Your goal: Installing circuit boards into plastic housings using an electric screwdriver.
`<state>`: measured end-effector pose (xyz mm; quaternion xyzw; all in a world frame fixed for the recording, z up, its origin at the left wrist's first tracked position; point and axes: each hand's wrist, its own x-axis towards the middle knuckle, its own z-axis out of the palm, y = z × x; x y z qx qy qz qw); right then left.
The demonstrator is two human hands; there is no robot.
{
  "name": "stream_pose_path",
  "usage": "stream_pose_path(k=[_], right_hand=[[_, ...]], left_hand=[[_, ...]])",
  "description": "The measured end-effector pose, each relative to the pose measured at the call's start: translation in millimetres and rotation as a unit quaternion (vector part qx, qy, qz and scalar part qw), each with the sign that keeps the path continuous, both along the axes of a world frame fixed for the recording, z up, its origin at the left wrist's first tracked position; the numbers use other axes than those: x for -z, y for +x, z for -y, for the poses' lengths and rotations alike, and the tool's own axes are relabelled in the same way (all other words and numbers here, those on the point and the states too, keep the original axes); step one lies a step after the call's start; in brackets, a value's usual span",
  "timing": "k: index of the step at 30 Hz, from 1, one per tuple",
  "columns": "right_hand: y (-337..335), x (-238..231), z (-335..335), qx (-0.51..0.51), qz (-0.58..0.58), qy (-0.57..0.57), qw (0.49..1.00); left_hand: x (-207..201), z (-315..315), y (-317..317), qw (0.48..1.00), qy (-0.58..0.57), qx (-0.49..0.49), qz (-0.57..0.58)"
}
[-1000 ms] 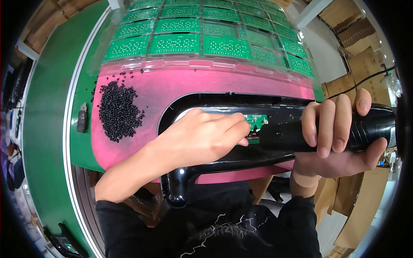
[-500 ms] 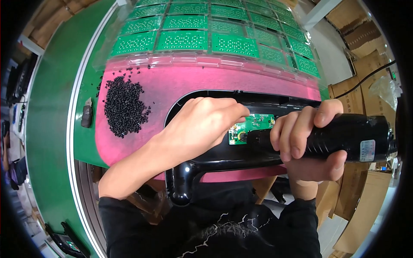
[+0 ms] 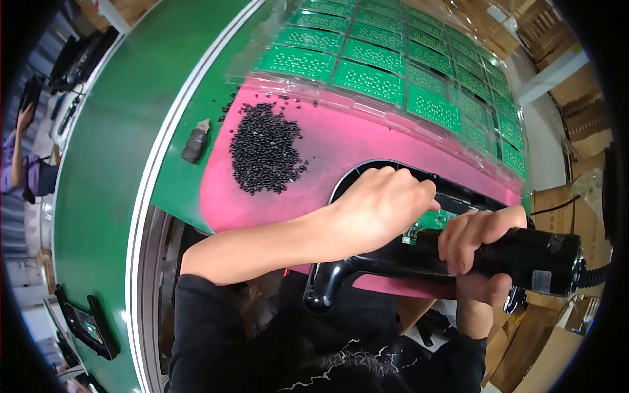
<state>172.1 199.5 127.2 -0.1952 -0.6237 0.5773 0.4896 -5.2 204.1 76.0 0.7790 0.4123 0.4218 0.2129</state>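
- A black short-sleeved shirt [image 3: 354, 357] with pale lightning-like streaks is seen closest to the camera, below both hands.
- A black cylindrical power tool [image 3: 534, 259] with a ribbed cord is grasped by the right hand [image 3: 481, 239], its narrow end aimed left over the work; contact at the tip cannot be made out.
- The left hand [image 3: 383, 209] is curled above the same spot; its fingertips are mostly hidden, so whether anything is pinched cannot be told.
- A glossy black L-shaped plastic housing [image 3: 321, 288] is laid open beneath both hands, partly on a pink mat [image 3: 334, 134], its short leg turned toward the shirt.
- A green circuit board [image 3: 445, 217] is already seated inside the housing; fastening appears to be under way, though how many points are secured is concealed. No cover is seen over the board.
- A loose heap of tiny black pieces [image 3: 267, 154], apparently screws, is left on the mat, beside a stubby dark object [image 3: 196, 142] on the green bench [image 3: 177, 183].
- Clear plastic trays [image 3: 367, 107] are lined up beyond, filled with rows of green boards [image 3: 370, 80], seemingly unused.
- Brown cardboard boxes [image 3: 557, 223] are stacked at right.
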Motion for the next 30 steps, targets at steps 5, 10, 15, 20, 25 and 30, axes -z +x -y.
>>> stream_pose_path(k=[5,10,15,20,25,30], right_hand=[[5.8,-1.0,-3.2,-0.132,-0.017,-0.036,0.990],[8.5,-3.7,-8.1,-0.172,-0.002,-0.063,0.983],[2.1,-9.5,0.1,-0.078,0.013,-0.082,0.993],[14.7,-15.7,-8.2,0.017,-0.122,0.053,0.991],[16.8,-26.9,-8.8,0.057,-0.174,0.097,0.978],[21.6,-25.5,-6.9,0.062,-0.199,0.103,0.973]], left_hand=[[-4.1,2.7,0.8,0.994,-0.074,-0.009,-0.085],[3.9,2.5,-1.7,0.998,-0.030,0.027,-0.055],[2.6,2.9,-3.0,0.995,-0.032,0.048,-0.081],[1.5,0.1,-1.6,0.987,-0.003,0.129,-0.092],[0.6,-0.4,3.0,0.990,0.044,0.135,-0.013],[-4.6,-0.4,4.8,0.988,0.051,0.142,-0.013]])
